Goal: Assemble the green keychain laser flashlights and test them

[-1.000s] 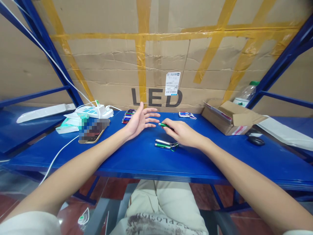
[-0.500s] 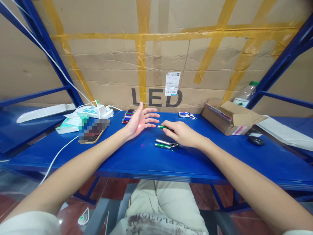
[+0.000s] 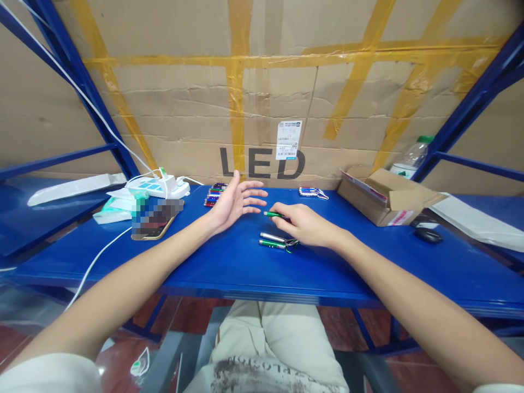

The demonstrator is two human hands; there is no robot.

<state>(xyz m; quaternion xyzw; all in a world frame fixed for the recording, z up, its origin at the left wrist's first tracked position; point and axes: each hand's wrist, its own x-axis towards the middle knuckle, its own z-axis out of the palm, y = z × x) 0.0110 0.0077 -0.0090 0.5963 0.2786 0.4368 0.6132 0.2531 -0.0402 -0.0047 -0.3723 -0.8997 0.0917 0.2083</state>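
My right hand (image 3: 305,222) is closed around a green laser pointer (image 3: 271,214), whose tip points left toward my other palm. Opposite it, my left hand (image 3: 236,206) is held open with the fingers spread, holding nothing. Below my right hand, a silver laser pointer (image 3: 272,237) and a second green laser pointer (image 3: 272,245) lie side by side on the blue table (image 3: 229,267), with cords at their right ends. Partly hidden behind my left hand is a row of several coloured laser pointers (image 3: 213,194). Another small group of pointers (image 3: 310,192) lies farther back.
At the left are a phone (image 3: 158,221), a white power strip (image 3: 164,186) with cables, and a green-white packet (image 3: 118,206). An opened cardboard box (image 3: 385,199), a black mouse (image 3: 428,234) and a plastic bottle (image 3: 412,157) stand at the right. A large carton (image 3: 184,120) backs the table.
The red light spot on my left palm and the faint one on the table have gone out. Both hands have stayed almost where they were.
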